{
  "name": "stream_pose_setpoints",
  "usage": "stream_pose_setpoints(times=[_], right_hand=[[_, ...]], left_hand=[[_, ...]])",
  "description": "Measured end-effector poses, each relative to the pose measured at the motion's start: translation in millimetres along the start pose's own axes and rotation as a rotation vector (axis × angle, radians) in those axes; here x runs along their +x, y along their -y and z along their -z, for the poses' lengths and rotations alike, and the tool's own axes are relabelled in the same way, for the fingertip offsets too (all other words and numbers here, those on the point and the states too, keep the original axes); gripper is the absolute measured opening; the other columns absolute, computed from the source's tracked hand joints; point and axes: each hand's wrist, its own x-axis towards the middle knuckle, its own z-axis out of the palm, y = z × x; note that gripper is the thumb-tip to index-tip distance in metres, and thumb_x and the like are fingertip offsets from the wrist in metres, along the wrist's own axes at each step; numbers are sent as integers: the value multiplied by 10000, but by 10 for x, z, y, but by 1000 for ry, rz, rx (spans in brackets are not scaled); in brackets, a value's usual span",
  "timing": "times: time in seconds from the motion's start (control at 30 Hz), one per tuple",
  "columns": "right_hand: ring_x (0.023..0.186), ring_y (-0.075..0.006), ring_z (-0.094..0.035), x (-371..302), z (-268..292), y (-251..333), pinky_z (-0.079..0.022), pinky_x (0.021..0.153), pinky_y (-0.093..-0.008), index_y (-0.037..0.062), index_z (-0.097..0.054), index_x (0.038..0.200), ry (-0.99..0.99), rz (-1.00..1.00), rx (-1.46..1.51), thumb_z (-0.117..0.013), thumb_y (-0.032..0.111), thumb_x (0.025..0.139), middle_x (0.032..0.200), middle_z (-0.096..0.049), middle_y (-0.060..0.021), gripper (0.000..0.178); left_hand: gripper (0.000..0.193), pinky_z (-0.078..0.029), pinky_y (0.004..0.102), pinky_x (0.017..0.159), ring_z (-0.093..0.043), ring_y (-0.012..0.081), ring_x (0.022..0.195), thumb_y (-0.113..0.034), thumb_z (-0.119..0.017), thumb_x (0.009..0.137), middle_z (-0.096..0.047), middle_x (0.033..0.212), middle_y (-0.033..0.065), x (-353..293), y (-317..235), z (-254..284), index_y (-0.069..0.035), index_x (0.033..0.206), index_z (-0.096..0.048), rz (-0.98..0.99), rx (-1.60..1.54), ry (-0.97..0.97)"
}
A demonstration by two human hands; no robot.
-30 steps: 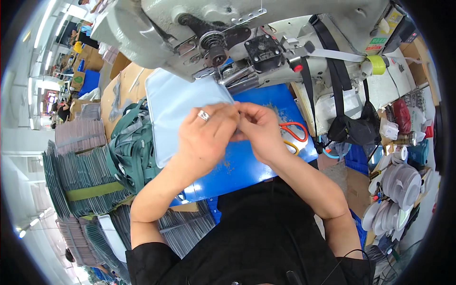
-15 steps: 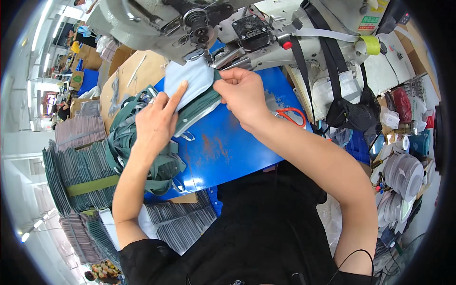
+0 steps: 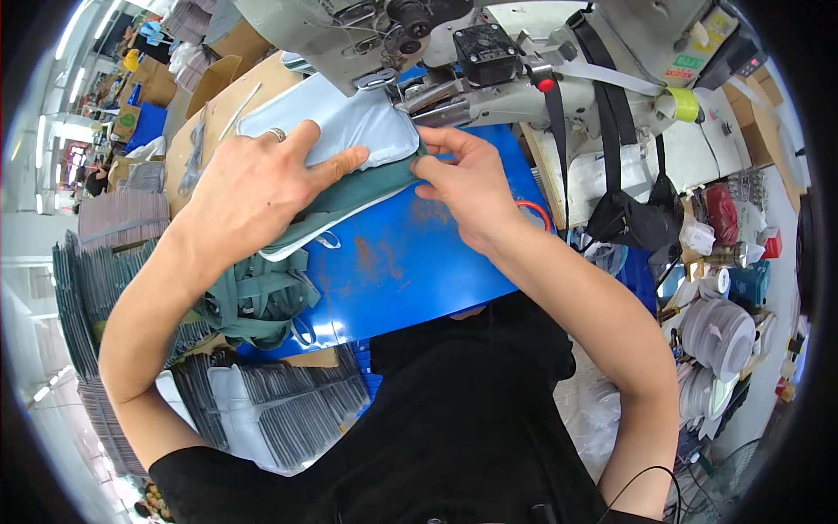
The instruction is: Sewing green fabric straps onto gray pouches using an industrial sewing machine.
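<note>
Fabric panel (image 3: 371, 122), pale blue, green-edged

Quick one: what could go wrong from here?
1. Fingers: the right hand pinches the green strip close to the sewing machine's metal parts, so a fingertip might get caught if it runs.
2. Crease: the light-blue piece is puckered near the left hand's thumb; a fold could get pressed in.
3. Snag: loose green straps lie by the left forearm and might catch.

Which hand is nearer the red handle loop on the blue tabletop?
Right. The right hand is just left of the red handle loop; the left hand is much farther left, on the pale blue panel.
</note>
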Motion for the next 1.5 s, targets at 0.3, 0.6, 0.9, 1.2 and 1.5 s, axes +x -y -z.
stream_pose_setpoints(times=[0.3,0.6,0.9,1.2,1.5], right_hand=[[870,-91,-666,248,-91,-32,-573,794,-288,41,-727,1106,-31,-73,186,-773,90,904,937,-707,6,212],[820,-92,-659,255,-119,-82,-559,715,-292,39,-736,1053,-87,-80,249,-798,131,889,916,-717,-8,198],[811,-83,-654,186,-15,-155,-552,737,-263,-24,-728,1164,5,1,321,-730,61,929,935,-733,-34,251],[822,-116,-658,164,105,-310,-528,724,-263,-33,-753,1131,-31,198,37,-734,52,897,903,-723,-51,249],[793,-177,-668,-418,551,-256,-562,710,-305,25,-774,1117,-27,484,-561,-739,34,801,906,-655,-79,317]], left_hand=[[481,-515,345,587,-660,208,683,-174,-619,892,-534,915,77,221,89,125,-215,1365,-693,14,57,58],[487,-530,348,549,-696,217,703,-154,-641,875,-591,916,78,306,-282,192,-109,1359,-664,171,23,138],[438,-529,299,501,-697,176,632,-104,-638,872,-649,835,68,564,-915,44,69,1275,-644,363,-83,28],[517,-541,403,543,-716,310,682,-117,-640,845,-689,898,163,900,-944,-109,116,1303,-573,550,-304,-6],[604,-570,435,814,-671,366,1012,1,-723,699,-690,1111,175,544,-1455,-360,21,1290,-597,658,-662,-623]])
